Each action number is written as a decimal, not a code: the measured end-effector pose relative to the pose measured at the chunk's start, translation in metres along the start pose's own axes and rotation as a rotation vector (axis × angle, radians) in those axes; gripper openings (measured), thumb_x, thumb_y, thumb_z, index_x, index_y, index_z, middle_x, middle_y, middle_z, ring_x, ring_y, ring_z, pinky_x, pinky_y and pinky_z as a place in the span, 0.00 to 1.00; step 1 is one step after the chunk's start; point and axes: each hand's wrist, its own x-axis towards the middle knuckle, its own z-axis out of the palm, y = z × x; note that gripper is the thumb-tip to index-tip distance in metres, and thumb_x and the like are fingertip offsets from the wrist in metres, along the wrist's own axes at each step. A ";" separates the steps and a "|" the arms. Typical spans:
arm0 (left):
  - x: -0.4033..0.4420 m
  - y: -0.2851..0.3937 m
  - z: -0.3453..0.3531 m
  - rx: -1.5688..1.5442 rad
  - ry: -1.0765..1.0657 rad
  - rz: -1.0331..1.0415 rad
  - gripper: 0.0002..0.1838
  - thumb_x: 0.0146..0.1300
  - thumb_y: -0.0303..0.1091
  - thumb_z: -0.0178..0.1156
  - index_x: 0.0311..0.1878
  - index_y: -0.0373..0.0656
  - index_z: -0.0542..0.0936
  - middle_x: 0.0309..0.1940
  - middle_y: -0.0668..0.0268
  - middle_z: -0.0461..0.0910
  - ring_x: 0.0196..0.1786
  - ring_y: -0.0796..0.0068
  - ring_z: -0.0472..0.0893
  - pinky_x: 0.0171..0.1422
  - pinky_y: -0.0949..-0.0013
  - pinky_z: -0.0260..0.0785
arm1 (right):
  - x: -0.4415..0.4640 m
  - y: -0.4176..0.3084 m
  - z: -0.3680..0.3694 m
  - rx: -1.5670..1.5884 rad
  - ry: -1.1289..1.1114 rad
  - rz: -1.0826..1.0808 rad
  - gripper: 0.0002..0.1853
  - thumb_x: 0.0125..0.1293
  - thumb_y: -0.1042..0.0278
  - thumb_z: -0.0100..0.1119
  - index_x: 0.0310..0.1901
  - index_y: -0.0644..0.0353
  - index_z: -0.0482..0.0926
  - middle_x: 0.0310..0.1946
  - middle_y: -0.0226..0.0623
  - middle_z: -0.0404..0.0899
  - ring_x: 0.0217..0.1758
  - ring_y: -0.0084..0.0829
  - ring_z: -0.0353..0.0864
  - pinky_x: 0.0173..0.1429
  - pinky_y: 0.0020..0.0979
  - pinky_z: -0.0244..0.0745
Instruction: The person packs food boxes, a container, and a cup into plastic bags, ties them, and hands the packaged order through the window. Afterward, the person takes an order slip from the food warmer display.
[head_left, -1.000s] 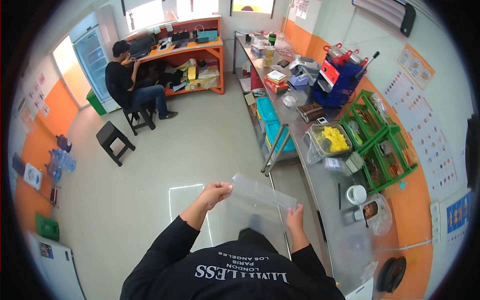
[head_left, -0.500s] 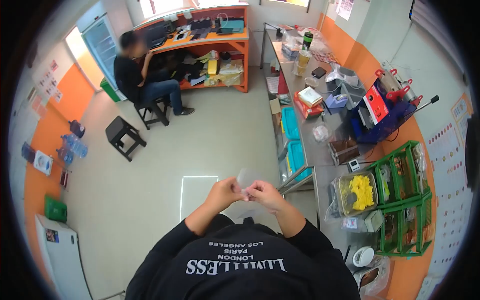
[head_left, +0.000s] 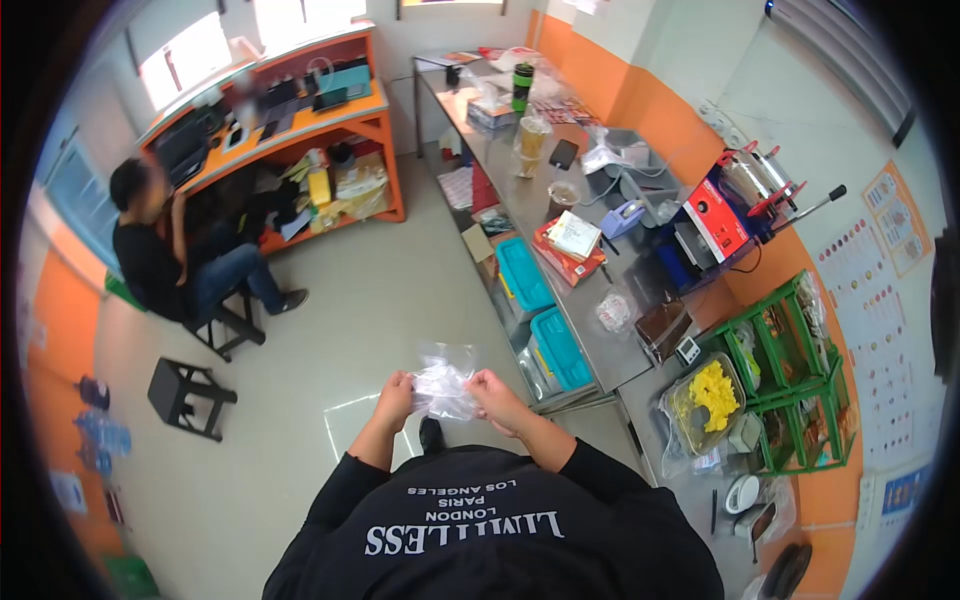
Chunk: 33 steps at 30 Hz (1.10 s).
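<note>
A clear plastic bag (head_left: 444,380) is stretched between my two hands, in front of my body and above the floor. Its left edge is pinched by my left hand (head_left: 394,398), whose fingers are closed. The opposite edge sits in the closed fingers of my right hand (head_left: 497,400). Creases and glare cover the thin film, and I cannot make out anything inside it.
A steel table (head_left: 625,355) runs along my right, with a yellow-filled container (head_left: 712,398), green baskets (head_left: 775,390) and a blue-and-red machine (head_left: 710,225). Ahead left, a person (head_left: 165,245) sits at an orange desk (head_left: 392,165). A black stool (head_left: 188,395) stands on the floor.
My hands have moved apart, and the plastic that was bunched between them is now spread open. The view has turned to the right.
</note>
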 end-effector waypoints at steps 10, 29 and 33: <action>0.074 0.090 -0.005 -0.149 -0.486 -0.254 0.08 0.64 0.35 0.59 0.31 0.46 0.73 0.21 0.72 0.69 0.22 0.78 0.68 0.29 0.68 0.67 | 0.084 0.007 -0.105 -0.895 0.880 -0.399 0.13 0.58 0.59 0.72 0.35 0.61 0.84 0.29 0.44 0.83 0.32 0.34 0.81 0.38 0.37 0.74; 0.132 0.117 -0.062 -0.565 -0.426 -0.394 0.10 0.71 0.29 0.53 0.52 0.39 0.76 0.40 0.66 0.81 0.42 0.71 0.82 0.47 0.62 0.78 | 0.175 -0.009 -0.153 0.235 0.542 -0.241 0.06 0.68 0.69 0.53 0.32 0.56 0.77 0.21 0.33 0.74 0.21 0.32 0.74 0.24 0.34 0.68; 0.120 0.147 -0.082 0.325 -0.395 0.022 0.18 0.62 0.34 0.66 0.54 0.39 0.80 0.40 0.64 0.84 0.44 0.74 0.83 0.48 0.68 0.75 | 0.145 -0.086 -0.081 0.363 -0.070 -0.044 0.09 0.68 0.66 0.56 0.47 0.55 0.76 0.29 0.26 0.74 0.24 0.20 0.70 0.25 0.23 0.64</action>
